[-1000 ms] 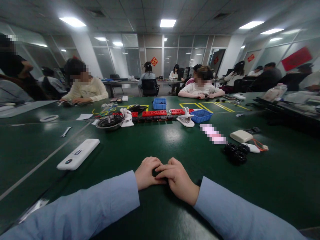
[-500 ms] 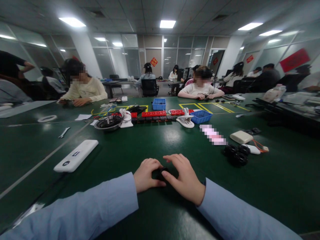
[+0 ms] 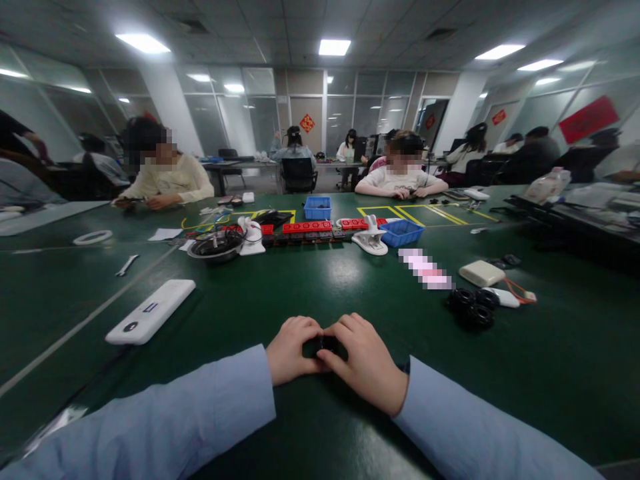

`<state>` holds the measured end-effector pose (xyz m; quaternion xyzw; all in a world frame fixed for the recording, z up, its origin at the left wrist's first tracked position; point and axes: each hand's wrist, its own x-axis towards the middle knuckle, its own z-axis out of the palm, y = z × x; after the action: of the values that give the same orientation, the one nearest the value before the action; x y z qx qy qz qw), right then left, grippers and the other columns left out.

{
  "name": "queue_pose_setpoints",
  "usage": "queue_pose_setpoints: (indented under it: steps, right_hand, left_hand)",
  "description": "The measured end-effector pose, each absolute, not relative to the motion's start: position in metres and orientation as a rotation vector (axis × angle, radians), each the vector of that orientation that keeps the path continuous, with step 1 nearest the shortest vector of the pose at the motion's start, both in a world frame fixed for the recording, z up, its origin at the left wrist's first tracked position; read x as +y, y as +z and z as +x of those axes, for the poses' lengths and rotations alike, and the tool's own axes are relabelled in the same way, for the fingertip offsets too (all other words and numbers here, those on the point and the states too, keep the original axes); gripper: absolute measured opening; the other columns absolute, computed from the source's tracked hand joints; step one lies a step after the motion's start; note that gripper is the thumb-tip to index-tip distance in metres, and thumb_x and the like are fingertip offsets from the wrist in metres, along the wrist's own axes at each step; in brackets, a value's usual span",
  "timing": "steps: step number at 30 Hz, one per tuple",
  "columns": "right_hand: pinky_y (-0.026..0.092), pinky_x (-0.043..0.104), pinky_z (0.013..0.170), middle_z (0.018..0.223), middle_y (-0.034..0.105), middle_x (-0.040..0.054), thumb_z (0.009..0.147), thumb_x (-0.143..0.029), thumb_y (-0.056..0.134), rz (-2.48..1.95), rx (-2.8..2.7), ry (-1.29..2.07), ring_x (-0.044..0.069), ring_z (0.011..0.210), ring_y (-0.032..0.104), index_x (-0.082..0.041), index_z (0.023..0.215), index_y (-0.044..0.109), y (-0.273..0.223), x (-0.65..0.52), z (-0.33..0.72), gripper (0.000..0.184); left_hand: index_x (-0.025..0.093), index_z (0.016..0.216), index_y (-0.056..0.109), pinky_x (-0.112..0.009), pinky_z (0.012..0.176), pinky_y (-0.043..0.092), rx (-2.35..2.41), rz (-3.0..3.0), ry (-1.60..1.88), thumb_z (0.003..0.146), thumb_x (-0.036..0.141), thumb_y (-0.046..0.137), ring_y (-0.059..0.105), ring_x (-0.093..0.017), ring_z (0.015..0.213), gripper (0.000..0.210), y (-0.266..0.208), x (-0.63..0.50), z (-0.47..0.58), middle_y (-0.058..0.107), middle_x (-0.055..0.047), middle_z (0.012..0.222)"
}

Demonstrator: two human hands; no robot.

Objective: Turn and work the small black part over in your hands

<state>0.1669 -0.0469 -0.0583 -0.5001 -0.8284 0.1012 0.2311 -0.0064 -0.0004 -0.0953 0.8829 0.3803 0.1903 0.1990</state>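
Observation:
Over the green table [image 3: 320, 427], my left hand [image 3: 294, 350] and my right hand [image 3: 367, 363] meet at the fingertips around a small black part [image 3: 327, 344]. Fingers hide most of it, so I cannot make out its kind. My left thumb and fingers curl in from its left side. From the other side, my right thumb and fingers close on it, the thumb touching near the left thumb's tip.
Right of my hands lie several black wheels [image 3: 473, 310] and a cream box [image 3: 481, 273]. A white power bank [image 3: 150, 312] and a wrench [image 3: 127, 265] lie left. Ahead are white clamps [image 3: 370, 237], red blocks [image 3: 307, 227] and a blue bin [image 3: 401, 233]. Two people sit across.
My right fingers, which were raised and spread, have come down and inward onto the small black part. The right thumb has shifted left. My left hand stays nearly in place.

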Motion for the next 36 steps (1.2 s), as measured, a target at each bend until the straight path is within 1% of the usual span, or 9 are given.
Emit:
queue_pose_setpoints:
  steps: [6, 13, 17, 23, 30, 33, 36]
  right_hand:
    - [0.041, 0.035, 0.076, 0.088, 0.056, 0.0065, 0.078, -0.022, 0.060, -1.331, -2.302, 0.316, 0.021, 0.085, 0.048, -0.016, 0.095, 0.060, -0.0587, -0.0472, 0.1667, 0.018]
    - [0.041, 0.033, 0.076, 0.089, 0.057, 0.0058, 0.076, -0.014, 0.055, -1.209, -2.326, 0.356, 0.019, 0.084, 0.047, -0.015, 0.097, 0.059, -0.0588, -0.0479, 0.1686, 0.021]
    - [0.041, 0.031, 0.076, 0.091, 0.059, 0.0052, 0.075, -0.010, 0.054, -1.122, -2.321, 0.390, 0.018, 0.083, 0.048, -0.016, 0.098, 0.059, -0.0603, -0.0467, 0.1695, 0.024]
    - [0.040, 0.031, 0.076, 0.096, 0.062, 0.0059, 0.071, -0.006, 0.053, -1.042, -2.293, 0.470, 0.018, 0.084, 0.049, -0.015, 0.092, 0.059, -0.0631, -0.0449, 0.1686, 0.024]
    - [0.038, 0.030, 0.074, 0.094, 0.065, 0.0055, 0.064, 0.001, 0.050, -0.955, -2.260, 0.526, 0.017, 0.081, 0.051, -0.014, 0.085, 0.060, -0.0622, -0.0455, 0.1664, 0.028]
    - [0.037, 0.030, 0.073, 0.092, 0.066, 0.0043, 0.063, 0.003, 0.048, -0.924, -2.248, 0.546, 0.016, 0.080, 0.052, -0.016, 0.077, 0.060, -0.0638, -0.0444, 0.1658, 0.027]
    - [0.036, 0.029, 0.072, 0.087, 0.066, 0.0019, 0.064, 0.005, 0.045, -0.902, -2.229, 0.552, 0.015, 0.079, 0.054, -0.017, 0.065, 0.059, -0.0679, -0.0421, 0.1647, 0.026]
  left_hand:
    - [0.019, 0.094, 0.062, -0.037, 0.082, 0.038, 1.051, 2.467, 0.527, 0.064, 0.031, 0.074, 0.052, -0.022, 0.089, 0.035, -0.0934, -0.0010, -0.0066, 0.059, -0.004, 0.095]
    - [0.019, 0.088, 0.062, -0.036, 0.083, 0.037, 1.037, 2.461, 0.540, 0.063, 0.021, 0.072, 0.051, -0.022, 0.090, 0.027, -0.0923, -0.0029, -0.0060, 0.058, -0.003, 0.094]
    - [0.019, 0.088, 0.062, -0.036, 0.083, 0.037, 1.042, 2.459, 0.525, 0.062, 0.017, 0.071, 0.051, -0.022, 0.090, 0.028, -0.0929, -0.0027, -0.0066, 0.057, -0.003, 0.094]
    - [0.018, 0.083, 0.059, -0.035, 0.081, 0.037, 1.032, 2.474, 0.530, 0.063, 0.018, 0.070, 0.050, -0.021, 0.088, 0.023, -0.0956, -0.0007, -0.0071, 0.057, -0.002, 0.092]
    - [0.019, 0.081, 0.059, -0.035, 0.081, 0.038, 1.040, 2.482, 0.512, 0.063, 0.021, 0.071, 0.051, -0.021, 0.088, 0.021, -0.0943, -0.0009, -0.0058, 0.057, -0.002, 0.090]
    - [0.018, 0.080, 0.060, -0.036, 0.081, 0.038, 1.051, 2.476, 0.495, 0.064, 0.022, 0.072, 0.051, -0.022, 0.089, 0.020, -0.0923, -0.0016, -0.0054, 0.057, -0.002, 0.091]
    - [0.017, 0.078, 0.059, -0.036, 0.080, 0.038, 1.048, 2.475, 0.499, 0.065, 0.029, 0.072, 0.051, -0.022, 0.088, 0.021, -0.0922, -0.0020, -0.0059, 0.057, -0.003, 0.090]
